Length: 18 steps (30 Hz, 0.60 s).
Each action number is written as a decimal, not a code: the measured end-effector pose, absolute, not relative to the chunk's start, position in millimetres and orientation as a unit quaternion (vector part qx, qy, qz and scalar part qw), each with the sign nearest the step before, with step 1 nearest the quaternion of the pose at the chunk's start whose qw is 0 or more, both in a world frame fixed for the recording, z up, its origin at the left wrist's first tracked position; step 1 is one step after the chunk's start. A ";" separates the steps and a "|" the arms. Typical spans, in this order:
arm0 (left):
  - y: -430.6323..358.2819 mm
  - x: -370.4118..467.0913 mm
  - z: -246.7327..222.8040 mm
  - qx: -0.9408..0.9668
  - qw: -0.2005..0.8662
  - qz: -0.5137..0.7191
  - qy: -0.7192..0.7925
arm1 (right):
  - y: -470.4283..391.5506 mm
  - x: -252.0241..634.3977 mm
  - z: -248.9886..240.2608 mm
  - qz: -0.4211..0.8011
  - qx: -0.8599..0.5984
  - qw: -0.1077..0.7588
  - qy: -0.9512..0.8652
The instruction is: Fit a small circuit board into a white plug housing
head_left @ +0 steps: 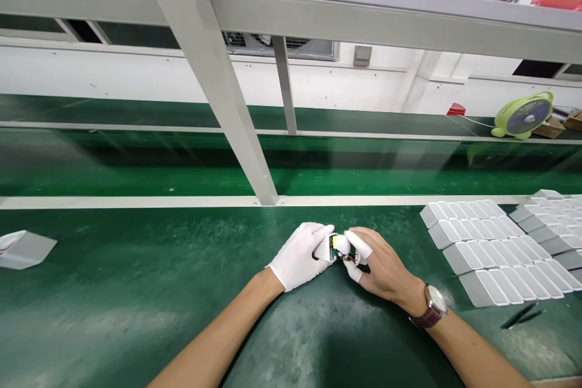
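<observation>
A: Holding what, over the green bench mat [136,291]?

B: Small white plastic housing [328,247] with a circuit board [335,247] showing at its open end, kept just above the mat, near the middle of the bench. Gloved left hand [300,254] wrapped round the housing's left side, fingers curled and pressed together on it. Right hand [379,264] bare except for white finger cots [361,244]; thumb and forefinger pinching at the board end, other fingers tucked under. Thin red wire [350,259] trailing below the pinch.

A: Best way to handle this seating step?

B: Probably keep the left grip steady and let only the right fingertips work. Push on the board's edges, not on its parts. Mind the wire: easy to trap against the housing wall. Cannot tell whether the board sits fully home yet.

A: Anything nearby worth noting?

B: Rows of white shells [486,248] laid out to the right, black tweezers [521,315] near them at the near right. Grey-white piece [25,250] far off at the left edge. Small green fan [525,114] at the far right, beyond the conveyor belt [136,163]. Brown-strapped wristwatch [434,306] on the right wrist.
</observation>
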State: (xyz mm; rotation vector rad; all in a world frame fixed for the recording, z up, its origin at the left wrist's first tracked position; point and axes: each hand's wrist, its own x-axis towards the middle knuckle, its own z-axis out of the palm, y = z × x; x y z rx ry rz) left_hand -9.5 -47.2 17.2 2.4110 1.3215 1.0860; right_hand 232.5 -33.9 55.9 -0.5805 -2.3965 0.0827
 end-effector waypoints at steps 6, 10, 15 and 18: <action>-47.1 -8.7 17.5 0.809 0.097 0.375 0.442 | -34.2 230.5 56.3 0.014 -0.216 0.336 -0.917; -47.4 -8.2 16.6 0.805 0.092 0.388 0.440 | -36.4 228.9 56.9 0.004 -0.205 0.348 -0.915; -46.9 -7.2 16.0 0.804 0.079 0.393 0.439 | -37.4 227.6 57.5 0.002 -0.209 0.349 -0.913; -46.8 -6.9 15.3 0.804 0.081 0.391 0.441 | -36.8 227.3 57.5 0.003 -0.211 0.346 -0.914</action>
